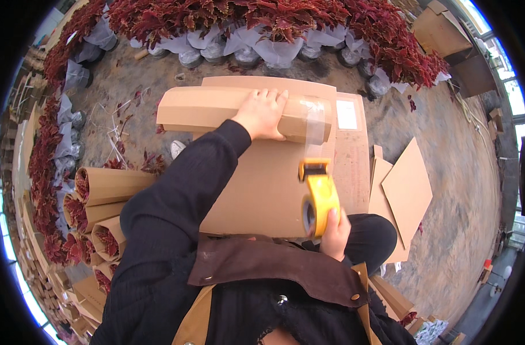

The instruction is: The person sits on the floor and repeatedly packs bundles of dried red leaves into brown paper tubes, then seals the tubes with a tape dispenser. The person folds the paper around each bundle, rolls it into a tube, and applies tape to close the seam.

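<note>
A rolled cardboard sleeve (pixel 202 105) lies crosswise on a flat cardboard sheet (pixel 253 185) before me. My left hand (pixel 262 114) presses down on top of the sleeve with fingers spread. In my right hand (pixel 336 233) is a yellow packing tape dispenser (pixel 323 198), held by its lower end. A strip of clear tape (pixel 315 125) runs from the sleeve's right part down towards the dispenser's head. Whatever is inside the sleeve cannot be seen from here.
Potted red-leaved coleus plants (pixel 279 17) in clear plastic wrap line the far side and the left. Several cardboard-wrapped plants (pixel 111 185) are stacked at my left. Loose cardboard pieces (pixel 407 189) lie on the floor at right. White string (pixel 113 133) lies on the ground.
</note>
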The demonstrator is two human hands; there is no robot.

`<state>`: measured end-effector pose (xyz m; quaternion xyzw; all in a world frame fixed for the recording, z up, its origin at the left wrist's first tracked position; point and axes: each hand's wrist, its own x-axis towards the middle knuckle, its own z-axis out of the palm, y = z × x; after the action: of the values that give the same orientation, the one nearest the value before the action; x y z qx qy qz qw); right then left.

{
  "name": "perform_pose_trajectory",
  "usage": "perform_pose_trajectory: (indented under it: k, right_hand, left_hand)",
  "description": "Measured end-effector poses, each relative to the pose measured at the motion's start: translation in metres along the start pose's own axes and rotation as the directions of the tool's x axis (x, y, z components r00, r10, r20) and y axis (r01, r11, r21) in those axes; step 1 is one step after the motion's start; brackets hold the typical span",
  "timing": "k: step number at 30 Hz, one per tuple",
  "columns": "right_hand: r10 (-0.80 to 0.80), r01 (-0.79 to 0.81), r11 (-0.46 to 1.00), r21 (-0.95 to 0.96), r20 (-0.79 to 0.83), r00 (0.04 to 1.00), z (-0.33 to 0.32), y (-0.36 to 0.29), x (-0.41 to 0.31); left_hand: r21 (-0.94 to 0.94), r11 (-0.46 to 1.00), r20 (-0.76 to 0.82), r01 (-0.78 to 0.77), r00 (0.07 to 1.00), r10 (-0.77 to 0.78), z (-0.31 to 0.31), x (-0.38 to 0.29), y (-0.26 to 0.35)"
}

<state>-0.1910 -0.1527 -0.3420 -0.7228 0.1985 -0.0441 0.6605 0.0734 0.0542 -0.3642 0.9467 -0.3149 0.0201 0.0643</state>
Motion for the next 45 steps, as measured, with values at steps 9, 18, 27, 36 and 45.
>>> perform_pose_trajectory:
  k: [9,18,27,36,45]
  right_hand:
    - [0.221,-0.219,0.972,0.081,-0.018,0.975,0.048,0.003,0.125]
    - [-0.063,0.285,0.593,-0.753,0.309,0.949,0.072,-0.033,0.220]
    - [-0.211,0.113,0.439,-0.892,0.020,0.977,-0.040,0.026,0.146]
    - [-0.378,0.262,0.847,-0.463,-0.179,0.908,-0.050,0.033,0.177]
    - [-0.235,0.224,0.970,-0.093,-0.142,0.962,-0.012,0.091,0.227]
  left_hand:
    - [-0.369,0.921,0.340,0.128,0.941,0.005,-0.020,0.068,-0.050]
    - [-0.562,0.794,0.435,0.232,0.899,0.045,-0.001,0.095,-0.077]
    - [-0.272,0.936,-0.302,0.224,0.903,-0.304,0.012,-0.065,0.025]
    - [-0.061,0.735,-0.547,0.675,0.594,-0.590,0.012,-0.244,0.021]
    - [-0.768,0.415,-0.303,0.488,0.295,-0.906,-0.012,-0.236,0.051]
